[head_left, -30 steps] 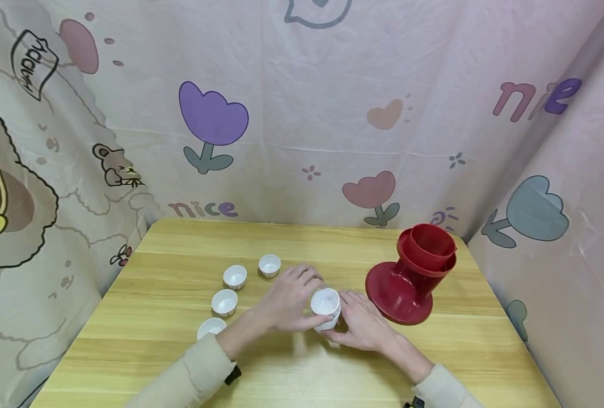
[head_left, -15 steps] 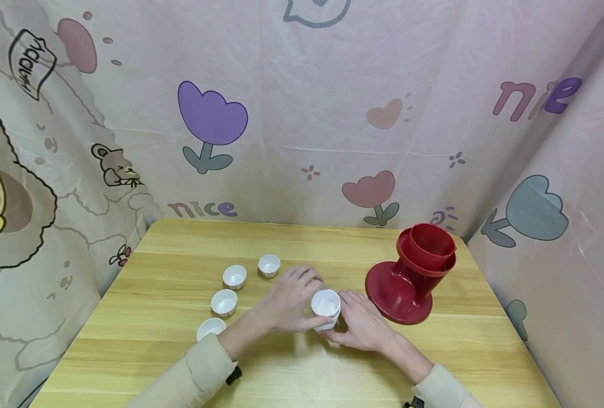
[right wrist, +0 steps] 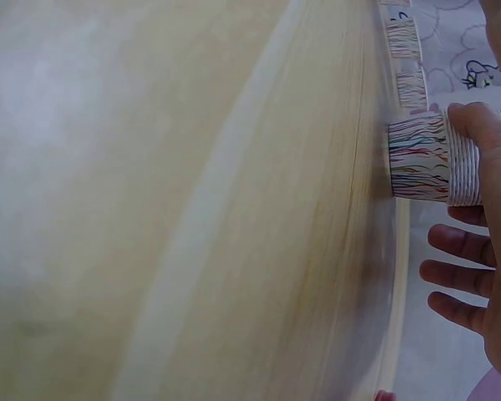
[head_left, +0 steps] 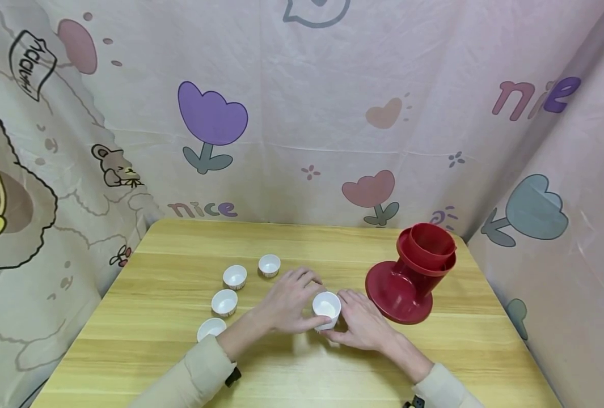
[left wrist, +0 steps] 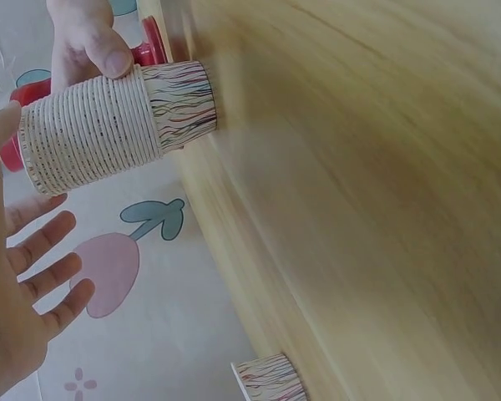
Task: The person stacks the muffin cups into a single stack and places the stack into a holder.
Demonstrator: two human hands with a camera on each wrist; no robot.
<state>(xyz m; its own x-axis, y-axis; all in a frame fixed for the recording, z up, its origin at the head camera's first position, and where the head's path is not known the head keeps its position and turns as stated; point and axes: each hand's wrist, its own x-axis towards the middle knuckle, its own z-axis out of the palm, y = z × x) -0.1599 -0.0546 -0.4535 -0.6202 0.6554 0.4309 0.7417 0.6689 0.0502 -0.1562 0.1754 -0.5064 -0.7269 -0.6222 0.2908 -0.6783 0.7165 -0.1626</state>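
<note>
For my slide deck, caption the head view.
Left hand and right hand hold a cup stack, four more cups nearby.

"nice" — twice, "happy" — sideways, on curtain

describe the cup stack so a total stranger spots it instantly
On the wooden table, go left from the red stand to between the person's left hand and right hand. Held there is a tall white column of nested cups, many rims showing; its four neighbours are single, short cups.

A cup stack, apparently resting on the table, sits between left hand at nine o'clock and right hand at three; four separate cups curve from nine to ten; a pedestal stands at two.
</note>
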